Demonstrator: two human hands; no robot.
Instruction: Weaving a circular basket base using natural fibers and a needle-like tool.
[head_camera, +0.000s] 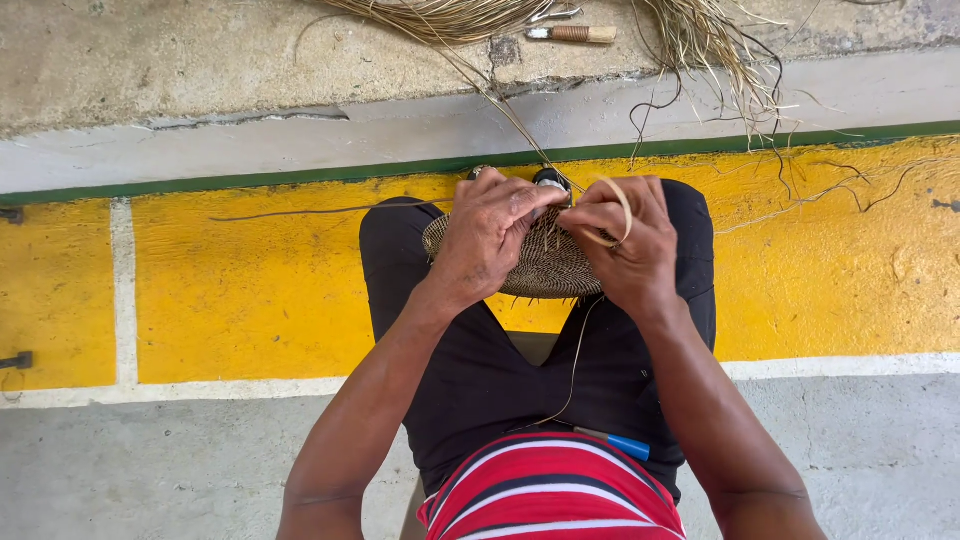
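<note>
A round woven basket base (545, 265) of dark and tan fibre rests on my knees, over black trousers. My left hand (488, 235) grips its upper left edge, fingers curled over the rim. My right hand (625, 245) holds the right edge and pinches a flat tan strip (622, 205) that loops over the fingers. A thin strand (575, 360) hangs from the weave down to my lap. Long fibres (510, 115) run from the work up to a bundle on the ledge.
A bundle of dry straw (450, 15) and a wood-handled tool (572, 34) lie on the concrete ledge ahead. More loose straw (715, 50) hangs at right. A blue-capped tool (620, 443) lies in my lap. The floor is painted yellow with white lines.
</note>
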